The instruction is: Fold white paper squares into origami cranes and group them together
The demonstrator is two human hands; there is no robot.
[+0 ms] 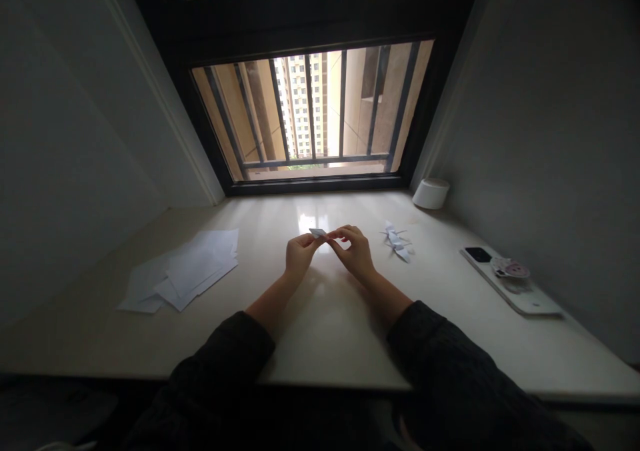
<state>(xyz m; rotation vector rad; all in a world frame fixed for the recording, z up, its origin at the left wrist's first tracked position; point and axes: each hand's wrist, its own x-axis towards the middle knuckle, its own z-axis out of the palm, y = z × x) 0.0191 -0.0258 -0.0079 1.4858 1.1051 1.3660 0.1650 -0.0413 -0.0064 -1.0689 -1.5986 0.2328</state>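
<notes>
A small folded piece of paper point(317, 232) is held up above the middle of the white sill. My left hand point(299, 254) pinches it from the left between thumb and fingers. From the other side, my right hand point(354, 250) closes thumb and fingertips on its right end. The finer folds are too small to make out. To the right of my hands lie folded paper figures point(397, 241) with thin pointed ends, close together in a row. On the left rests a loose stack of white paper sheets point(195, 268).
A phone point(530, 298) with a round grip on its back lies at the right. Near the window's right corner stands a white cylindrical object point(431, 194). The dark-framed barred window point(315, 184) closes off the back, with walls on both sides. The sill's front edge point(335, 383) runs below my forearms.
</notes>
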